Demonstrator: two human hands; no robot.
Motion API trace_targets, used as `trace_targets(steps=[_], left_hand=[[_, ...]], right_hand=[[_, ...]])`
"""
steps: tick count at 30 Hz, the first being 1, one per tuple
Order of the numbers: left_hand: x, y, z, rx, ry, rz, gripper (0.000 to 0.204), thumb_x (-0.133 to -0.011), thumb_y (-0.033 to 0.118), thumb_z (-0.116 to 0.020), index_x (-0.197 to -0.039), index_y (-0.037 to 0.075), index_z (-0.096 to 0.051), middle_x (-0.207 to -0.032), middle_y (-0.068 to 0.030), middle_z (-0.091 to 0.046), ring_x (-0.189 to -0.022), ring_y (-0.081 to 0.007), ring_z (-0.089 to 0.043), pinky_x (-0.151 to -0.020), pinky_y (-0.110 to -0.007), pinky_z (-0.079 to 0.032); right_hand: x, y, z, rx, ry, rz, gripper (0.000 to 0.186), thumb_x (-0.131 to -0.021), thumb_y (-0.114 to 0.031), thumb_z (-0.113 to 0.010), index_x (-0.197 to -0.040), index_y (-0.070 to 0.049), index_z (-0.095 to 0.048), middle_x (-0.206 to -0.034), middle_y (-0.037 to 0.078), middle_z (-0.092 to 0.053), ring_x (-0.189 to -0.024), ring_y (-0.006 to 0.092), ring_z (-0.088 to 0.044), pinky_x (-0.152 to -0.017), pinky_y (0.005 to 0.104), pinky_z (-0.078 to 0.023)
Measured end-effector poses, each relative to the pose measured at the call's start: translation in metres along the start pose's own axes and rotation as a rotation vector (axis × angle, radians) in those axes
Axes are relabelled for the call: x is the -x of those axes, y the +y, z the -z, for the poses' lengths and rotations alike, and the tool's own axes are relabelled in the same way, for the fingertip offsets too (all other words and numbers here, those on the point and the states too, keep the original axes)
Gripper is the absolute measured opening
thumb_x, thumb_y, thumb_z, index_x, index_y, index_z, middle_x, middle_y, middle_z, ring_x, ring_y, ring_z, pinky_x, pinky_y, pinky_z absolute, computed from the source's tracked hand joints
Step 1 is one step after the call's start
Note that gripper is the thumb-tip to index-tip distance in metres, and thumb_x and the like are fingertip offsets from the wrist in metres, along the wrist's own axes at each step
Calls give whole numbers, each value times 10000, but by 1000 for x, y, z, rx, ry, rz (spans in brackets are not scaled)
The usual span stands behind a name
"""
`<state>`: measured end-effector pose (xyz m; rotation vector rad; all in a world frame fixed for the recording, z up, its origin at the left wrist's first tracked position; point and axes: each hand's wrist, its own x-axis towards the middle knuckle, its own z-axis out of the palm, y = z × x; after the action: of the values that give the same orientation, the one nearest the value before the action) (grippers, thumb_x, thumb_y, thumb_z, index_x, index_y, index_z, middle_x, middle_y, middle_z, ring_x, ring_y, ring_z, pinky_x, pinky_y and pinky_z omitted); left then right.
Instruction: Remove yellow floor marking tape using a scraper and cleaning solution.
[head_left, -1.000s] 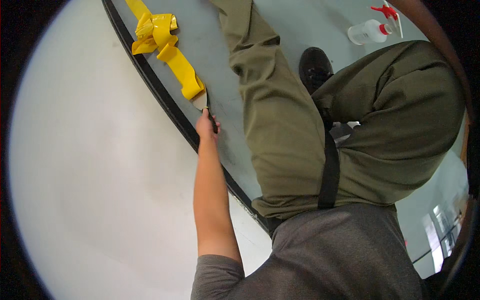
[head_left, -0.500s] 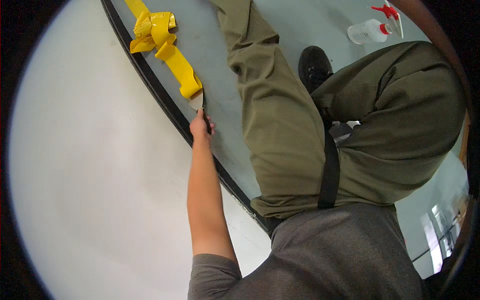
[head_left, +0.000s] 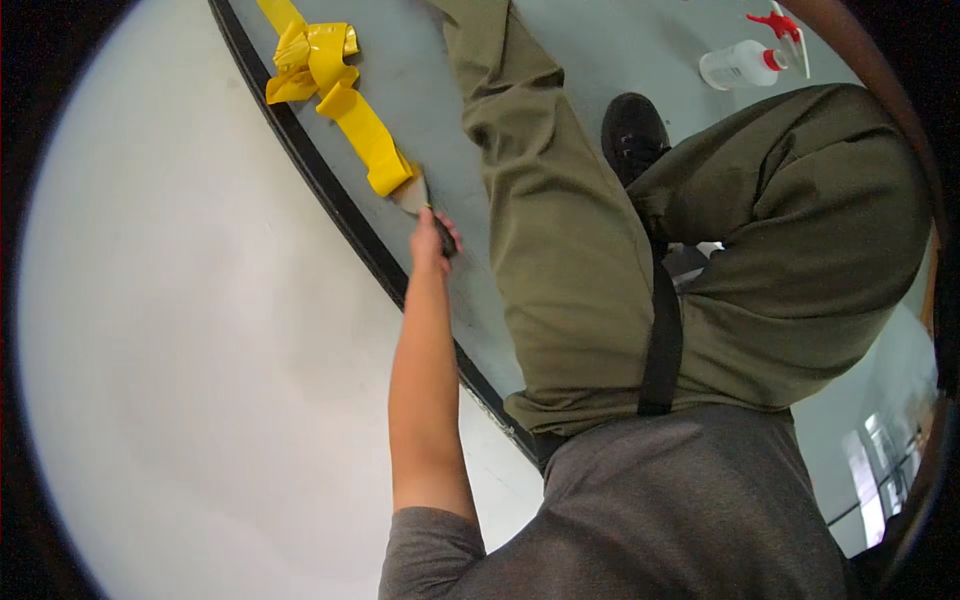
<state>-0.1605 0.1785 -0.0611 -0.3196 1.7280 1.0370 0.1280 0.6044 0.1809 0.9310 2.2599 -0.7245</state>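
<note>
My left hand (head_left: 432,242) is closed around the dark handle of a scraper (head_left: 410,196) with a flat, broad blade. The blade lies low over the grey floor, against the curled near end of a strip of yellow tape (head_left: 368,138). Farther off, the same tape is bunched and folded into a loose heap beside the wall's black base strip. A small patch of yellow shows just past the blade. My right hand is out of view.
A white wall (head_left: 200,330) with a black base strip (head_left: 350,222) runs along my left. My legs in olive trousers (head_left: 570,250) stretch over the grey floor (head_left: 465,190). A white spray bottle (head_left: 738,66) with a red trigger lies at the far right, beyond my black shoe (head_left: 634,135).
My left hand and the scraper have shifted to the right, away from the wall, and the blade has turned a little. The tape heap stays nearly as it was.
</note>
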Motion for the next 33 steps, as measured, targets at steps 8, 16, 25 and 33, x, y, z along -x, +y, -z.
trace_targets(steps=[8, 16, 25, 33], left_hand=[[1, -13, -33, 259, 13, 74, 356, -926, 419, -455, -860, 73, -502, -741, -59, -546, -590, -191, -517, -515, -351, -438], [3, 23, -27, 351, -30, 67, 360, -940, 397, -406, -787, 80, -482, -633, -52, -517, -568, -188, -530, -494, -316, -445], [5, -26, -59, 387, 7, 62, 318, -938, 365, -437, -828, 69, -478, -703, -48, -509, -613, -172, -518, -544, -312, -470], [-16, 29, -61, 523, -71, 89, 371, -953, 364, -413, -904, -3, -439, -800, -110, -512, -711, -248, -530, -652, -375, -500]], right_hand=[[-6, -8, -4, 7, 36, -23, 459, -857, -320, -525, -1166, 17, -556, -1076, 178, -622, -933, 254, -620, -859, 388, -451], [-2, 1, -1, 6, 40, -71, 466, -859, -318, -522, -1179, 20, -547, -1096, 186, -611, -956, 266, -611, -886, 404, -434], [-1, -2, -4, 44, 53, -89, 458, -856, -319, -520, -1167, 15, -558, -1071, 180, -623, -937, 257, -619, -875, 401, -441], [-12, 15, -8, 19, 42, -52, 464, -836, -325, -540, -1157, 9, -566, -1051, 169, -632, -904, 237, -631, -837, 384, -462]])
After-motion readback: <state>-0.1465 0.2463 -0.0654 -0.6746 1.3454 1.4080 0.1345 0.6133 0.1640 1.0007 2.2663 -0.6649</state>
